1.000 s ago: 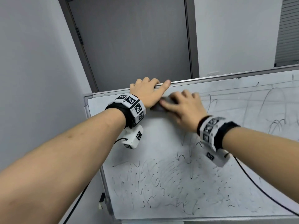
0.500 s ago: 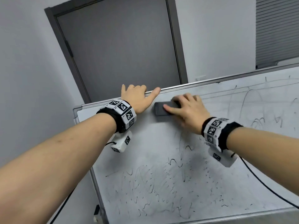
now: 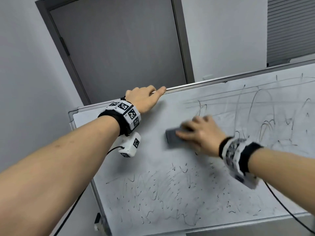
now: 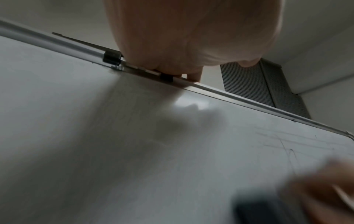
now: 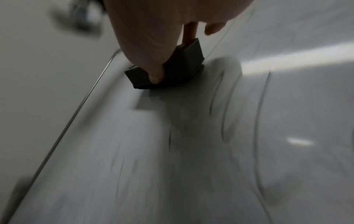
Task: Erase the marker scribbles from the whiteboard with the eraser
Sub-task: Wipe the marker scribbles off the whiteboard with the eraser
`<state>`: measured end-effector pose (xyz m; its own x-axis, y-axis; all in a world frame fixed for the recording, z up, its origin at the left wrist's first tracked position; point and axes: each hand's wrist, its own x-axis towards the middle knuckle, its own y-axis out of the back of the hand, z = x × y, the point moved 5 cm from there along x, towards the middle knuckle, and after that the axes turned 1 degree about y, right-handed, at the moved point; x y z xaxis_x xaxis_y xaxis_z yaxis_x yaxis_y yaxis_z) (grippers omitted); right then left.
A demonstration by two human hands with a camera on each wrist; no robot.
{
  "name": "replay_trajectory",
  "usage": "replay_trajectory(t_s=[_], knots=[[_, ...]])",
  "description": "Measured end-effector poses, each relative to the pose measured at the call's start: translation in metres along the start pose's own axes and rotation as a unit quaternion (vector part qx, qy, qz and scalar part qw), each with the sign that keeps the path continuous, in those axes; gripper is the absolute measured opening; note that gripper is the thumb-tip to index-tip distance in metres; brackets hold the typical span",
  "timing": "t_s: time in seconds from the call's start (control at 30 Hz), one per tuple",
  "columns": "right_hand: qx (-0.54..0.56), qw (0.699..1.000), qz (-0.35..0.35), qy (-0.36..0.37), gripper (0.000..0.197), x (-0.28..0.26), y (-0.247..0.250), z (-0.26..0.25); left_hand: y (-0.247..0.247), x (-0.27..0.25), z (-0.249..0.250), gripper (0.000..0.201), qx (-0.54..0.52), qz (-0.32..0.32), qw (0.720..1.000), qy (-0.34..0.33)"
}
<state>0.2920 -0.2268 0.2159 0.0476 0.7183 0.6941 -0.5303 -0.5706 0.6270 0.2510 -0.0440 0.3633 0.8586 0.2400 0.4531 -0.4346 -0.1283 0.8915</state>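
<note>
A white whiteboard [image 3: 153, 160] fills the lower right of the head view, with black marker scribbles [image 3: 167, 189] across its lower part and more loops [image 3: 265, 123] at the right. My right hand [image 3: 199, 133] grips a dark grey block eraser [image 3: 173, 137] and presses it flat on the board, blurred by motion. The right wrist view shows the eraser [image 5: 172, 71] pinched between thumb and fingers on the board [image 5: 191, 151]. My left hand [image 3: 144, 97] holds the board's top metal rim [image 3: 196, 85], fingers curled over the rim [image 4: 220, 92].
A dark grey door [image 3: 119, 48] stands behind the board, with a grey wall [image 3: 25, 82] at the left and slatted blinds [image 3: 289, 28] at the upper right. A black cable [image 3: 288, 208] runs down from my right wrist across the board's lower edge.
My right hand has slid the eraser down and to the right, away from the top rim and my left hand. The left hand stays on the rim.
</note>
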Motion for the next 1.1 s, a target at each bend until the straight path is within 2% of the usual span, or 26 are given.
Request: replay_trajectory(t_s=[0.07, 0.13, 0.2, 0.23, 0.3, 0.37, 0.47, 0.5, 0.53, 0.63, 0.73, 0.8, 0.87, 0.93, 0.97, 1.03, 1.07, 1.1], knots=[[0.023, 0.992, 0.062, -0.109, 0.042, 0.032, 0.029, 0.034, 0.0, -0.002, 0.001, 0.062, -0.006, 0.008, 1.0, 0.001], [0.039, 0.983, 0.104, -0.149, 0.04, 0.045, 0.035, 0.04, 0.0, -0.003, -0.002, 0.063, -0.012, 0.016, 1.0, 0.003], [0.039, 0.986, 0.114, -0.118, 0.039, 0.036, 0.024, 0.024, 0.0, -0.004, -0.006, 0.065, -0.011, 0.019, 1.0, 0.001], [0.038, 0.991, 0.095, -0.082, 0.039, 0.024, 0.012, 0.01, 0.0, -0.004, -0.01, 0.067, -0.007, 0.017, 1.0, 0.004], [0.035, 0.999, 0.015, -0.002, 0.045, -0.011, -0.02, -0.019, -0.001, -0.003, -0.009, 0.074, 0.0, 0.016, 1.0, 0.003], [0.031, 0.997, -0.048, 0.046, 0.053, -0.038, -0.043, -0.039, 0.0, -0.003, -0.008, 0.076, 0.003, 0.023, 1.0, 0.0], [0.021, 0.994, -0.052, 0.089, 0.05, -0.041, -0.038, -0.035, -0.001, -0.003, 0.0, 0.076, 0.024, 0.019, 0.999, -0.011], [0.005, 0.995, -0.044, 0.084, 0.051, -0.034, -0.03, -0.027, -0.001, -0.003, 0.003, 0.077, 0.039, 0.021, 0.999, -0.015], [-0.008, 0.998, -0.027, 0.054, 0.052, -0.025, -0.018, -0.013, -0.001, -0.002, 0.01, 0.076, 0.055, 0.031, 0.998, -0.021], [0.008, 0.991, 0.078, -0.107, 0.048, 0.008, 0.029, 0.041, -0.004, 0.004, 0.036, 0.08, 0.051, 0.037, 0.997, -0.042], [0.015, 0.976, 0.122, -0.179, 0.041, 0.018, 0.051, 0.075, -0.013, 0.014, 0.072, 0.078, -0.008, 0.003, 0.998, -0.068], [0.015, 0.982, 0.106, -0.152, 0.041, 0.002, 0.042, 0.074, -0.019, 0.021, 0.088, 0.075, -0.027, 0.002, 0.998, -0.051], [0.016, 0.999, 0.027, -0.043, 0.046, -0.037, 0.007, 0.042, -0.024, 0.024, 0.089, 0.074, -0.011, 0.017, 0.999, -0.033], [0.003, 0.995, -0.074, 0.069, 0.047, -0.086, -0.033, 0.003, -0.027, 0.027, 0.085, 0.073, -0.004, 0.024, 0.999, -0.027], [-0.002, 0.99, -0.097, 0.105, 0.047, -0.101, -0.043, -0.009, -0.027, 0.029, 0.083, 0.074, -0.001, 0.022, 0.999, -0.024], [-0.022, 0.986, -0.099, 0.13, 0.048, -0.096, -0.039, 0.0, -0.027, 0.029, 0.082, 0.074, 0.005, 0.016, 1.0, -0.019], [-0.037, 0.991, -0.074, 0.109, 0.048, -0.079, -0.028, 0.016, -0.027, 0.03, 0.085, 0.074, 0.009, 0.015, 1.0, -0.018], [-0.041, 0.997, -0.034, 0.056, 0.048, -0.057, -0.011, 0.037, -0.027, 0.031, 0.087, 0.073, 0.014, 0.018, 1.0, -0.019]])
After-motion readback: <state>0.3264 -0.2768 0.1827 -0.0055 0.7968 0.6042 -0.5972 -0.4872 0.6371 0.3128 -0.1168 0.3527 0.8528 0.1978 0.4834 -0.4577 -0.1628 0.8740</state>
